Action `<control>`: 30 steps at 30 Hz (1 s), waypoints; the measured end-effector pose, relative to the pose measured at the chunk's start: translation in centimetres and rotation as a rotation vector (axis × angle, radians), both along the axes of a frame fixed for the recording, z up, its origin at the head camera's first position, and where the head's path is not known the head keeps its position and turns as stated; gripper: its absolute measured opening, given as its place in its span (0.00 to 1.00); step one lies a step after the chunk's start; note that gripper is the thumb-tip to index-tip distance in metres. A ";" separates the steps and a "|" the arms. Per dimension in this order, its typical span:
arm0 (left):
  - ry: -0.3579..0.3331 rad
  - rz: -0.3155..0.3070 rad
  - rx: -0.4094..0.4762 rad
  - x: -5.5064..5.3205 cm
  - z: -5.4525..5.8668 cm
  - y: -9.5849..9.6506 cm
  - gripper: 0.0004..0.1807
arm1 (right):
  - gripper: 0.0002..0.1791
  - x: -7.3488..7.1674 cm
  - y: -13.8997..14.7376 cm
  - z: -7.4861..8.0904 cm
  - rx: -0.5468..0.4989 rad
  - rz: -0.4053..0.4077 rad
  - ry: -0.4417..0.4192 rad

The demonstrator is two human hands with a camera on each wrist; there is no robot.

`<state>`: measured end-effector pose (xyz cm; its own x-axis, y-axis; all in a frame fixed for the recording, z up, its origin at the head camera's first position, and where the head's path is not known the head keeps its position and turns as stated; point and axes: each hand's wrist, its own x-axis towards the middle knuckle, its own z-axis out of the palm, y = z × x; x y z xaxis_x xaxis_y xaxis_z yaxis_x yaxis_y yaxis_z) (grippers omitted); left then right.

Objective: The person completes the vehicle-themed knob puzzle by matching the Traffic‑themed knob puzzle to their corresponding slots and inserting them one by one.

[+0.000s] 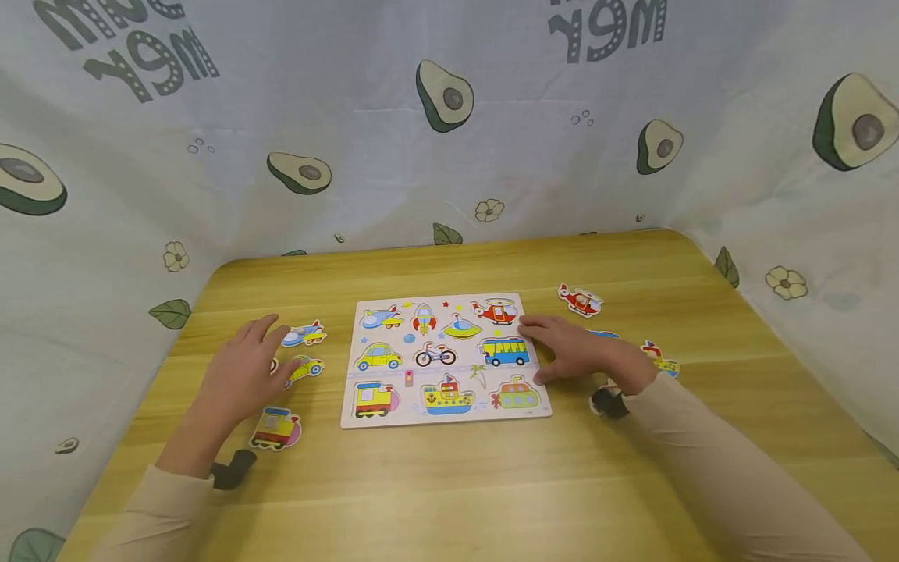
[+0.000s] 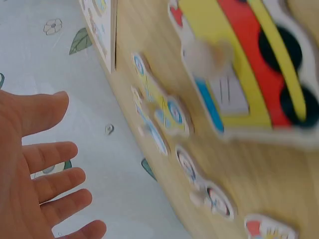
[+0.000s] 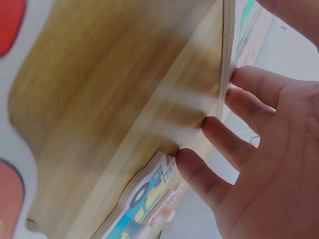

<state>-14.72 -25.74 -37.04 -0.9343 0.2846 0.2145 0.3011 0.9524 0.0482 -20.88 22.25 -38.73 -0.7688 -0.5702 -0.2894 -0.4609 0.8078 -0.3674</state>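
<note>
A flat puzzle board [image 1: 410, 403] printed with vehicles lies mid-table. My right hand [image 1: 576, 351] rests at its right edge, thumb and fingers spread and touching the side; in the right wrist view the fingertips [image 3: 214, 129] meet the board's edge. My left hand [image 1: 239, 376] hovers on the left with loosely spread fingers and an empty palm. Near it are a train piece [image 1: 276, 429], a car piece [image 1: 307, 369] and an airplane piece [image 1: 305, 334]. The left wrist view also shows a bicycle piece [image 2: 204, 186], mostly hidden by the hand from above.
Right of the board lie a red helicopter piece [image 1: 580, 301], a blue vehicle piece [image 3: 142, 199] partly behind my hand, and a boat piece [image 1: 660, 359]. Another piece is partly covered by my right wrist. Avocado-print cloth [image 1: 379, 211] surrounds the wooden table [image 1: 449, 499].
</note>
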 end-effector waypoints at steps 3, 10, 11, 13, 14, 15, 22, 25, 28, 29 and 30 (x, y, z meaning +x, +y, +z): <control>0.006 -0.035 -0.009 -0.3 0.5 -1.3 0.28 | 0.48 0.0 -0.1 0.1 -0.003 0.001 0.001; -0.062 -0.028 0.024 -1.8 1.4 -2.9 0.25 | 0.48 0.1 -0.1 0.2 -0.015 0.002 -0.010; -0.083 -0.016 0.028 -2.2 1.3 -2.9 0.25 | 0.48 0.1 -0.1 0.1 -0.015 0.004 -0.008; -0.133 0.003 0.043 -3.1 0.9 -2.7 0.24 | 0.48 0.1 -0.1 0.1 -0.013 0.000 -0.006; -0.162 0.008 0.055 -3.7 0.7 -2.5 0.24 | 0.48 0.0 -0.1 0.1 -0.010 -0.003 -0.005; -0.189 0.013 0.071 -4.2 0.5 -2.5 0.24 | 0.48 0.0 -0.2 0.1 -0.011 0.000 -0.003; -0.352 0.085 0.217 -7.1 -1.6 -2.4 0.26 | 0.48 -0.1 -0.1 0.3 -0.004 -0.004 -0.019; -0.393 0.112 0.288 -7.5 -2.3 -2.7 0.26 | 0.48 -0.1 -0.1 0.2 0.003 -0.008 -0.025; -0.403 0.125 0.337 -7.8 -2.7 -2.8 0.24 | 0.48 -0.1 -0.1 0.1 0.010 -0.012 -0.023; -0.400 0.127 0.346 -7.9 -2.8 -2.8 0.23 | 0.48 -0.1 -0.1 0.2 0.010 -0.013 -0.021; -0.394 0.127 0.349 -8.0 -2.8 -2.7 0.22 | 0.48 -0.1 -0.1 0.2 0.012 -0.015 -0.021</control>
<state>-22.67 -28.48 -39.84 -0.9856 0.1384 -0.0970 0.0798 0.8871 0.4546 -20.98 22.13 -38.53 -0.7710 -0.5550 -0.3122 -0.4412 0.8191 -0.3667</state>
